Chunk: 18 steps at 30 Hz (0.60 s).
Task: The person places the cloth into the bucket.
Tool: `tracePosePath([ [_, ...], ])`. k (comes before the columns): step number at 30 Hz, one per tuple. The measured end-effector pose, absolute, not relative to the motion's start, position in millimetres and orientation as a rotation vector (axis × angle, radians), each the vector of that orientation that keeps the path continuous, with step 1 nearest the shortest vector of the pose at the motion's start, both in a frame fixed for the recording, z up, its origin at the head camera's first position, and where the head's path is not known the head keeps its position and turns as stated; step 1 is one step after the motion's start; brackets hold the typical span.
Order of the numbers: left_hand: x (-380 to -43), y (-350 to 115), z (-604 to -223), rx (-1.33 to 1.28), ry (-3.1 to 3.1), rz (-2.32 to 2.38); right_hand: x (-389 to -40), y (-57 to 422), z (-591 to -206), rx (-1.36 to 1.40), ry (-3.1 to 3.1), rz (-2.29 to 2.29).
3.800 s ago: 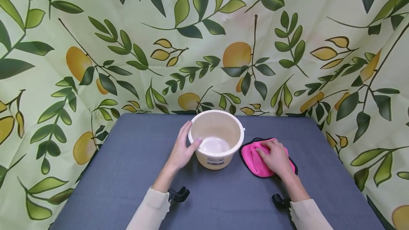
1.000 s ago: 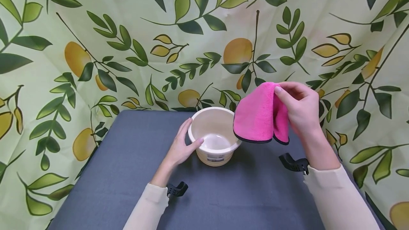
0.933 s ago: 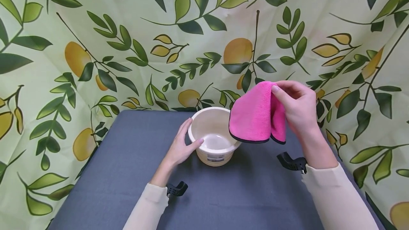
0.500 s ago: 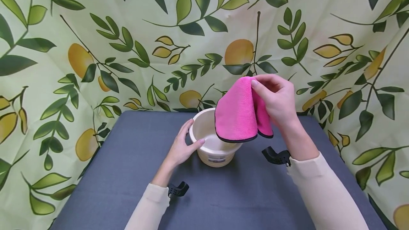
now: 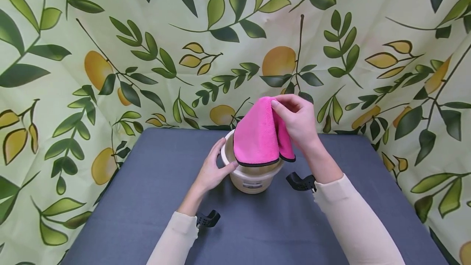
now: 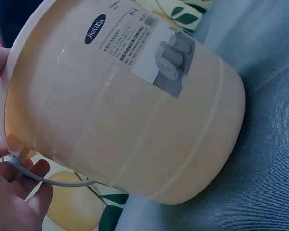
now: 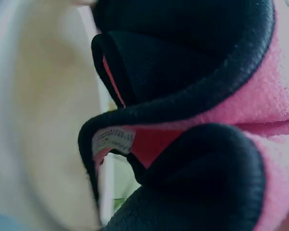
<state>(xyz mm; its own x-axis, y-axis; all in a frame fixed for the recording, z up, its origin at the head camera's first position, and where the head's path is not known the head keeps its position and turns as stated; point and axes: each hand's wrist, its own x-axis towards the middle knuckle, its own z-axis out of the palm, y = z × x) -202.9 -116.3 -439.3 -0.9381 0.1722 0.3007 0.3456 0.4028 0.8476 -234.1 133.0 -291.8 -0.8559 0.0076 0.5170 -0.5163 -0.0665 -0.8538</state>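
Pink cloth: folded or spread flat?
Loosely folded, not flat: cloth hangs in folds from the right hand; in the right wrist view, its black edge doubles back.

From here the bucket [image 5: 254, 176] is cream with a whiter rim, and its label [image 6: 139, 45], at six o'clock on the head view, carries a dark blue oval and a grey picture. The cloth [image 5: 255, 136] is hot pink, trimmed in black. Beneath lies a plain slate-blue table [image 5: 235, 236]. Behind, at twelve o'clock, the pale curtain [image 5: 235, 52] is patterned with green leaves and orange fruit. The left sleeve [image 5: 174, 238], at eight, and right sleeve [image 5: 357, 220], at four, are cream.
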Motion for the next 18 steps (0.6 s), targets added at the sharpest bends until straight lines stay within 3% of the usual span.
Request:
tracePosePath([
  [8,-203.1,-114.9,-440.1,-0.456,-2.502,-1.580,-249.3,134.6,-330.3,0.385,-2.002,1.908],
  [18,-202.1,-116.7,-439.7,-0.452,-2.498,-1.591,-254.6,123.1,-356.3,0.382,-2.249,1.798],
])
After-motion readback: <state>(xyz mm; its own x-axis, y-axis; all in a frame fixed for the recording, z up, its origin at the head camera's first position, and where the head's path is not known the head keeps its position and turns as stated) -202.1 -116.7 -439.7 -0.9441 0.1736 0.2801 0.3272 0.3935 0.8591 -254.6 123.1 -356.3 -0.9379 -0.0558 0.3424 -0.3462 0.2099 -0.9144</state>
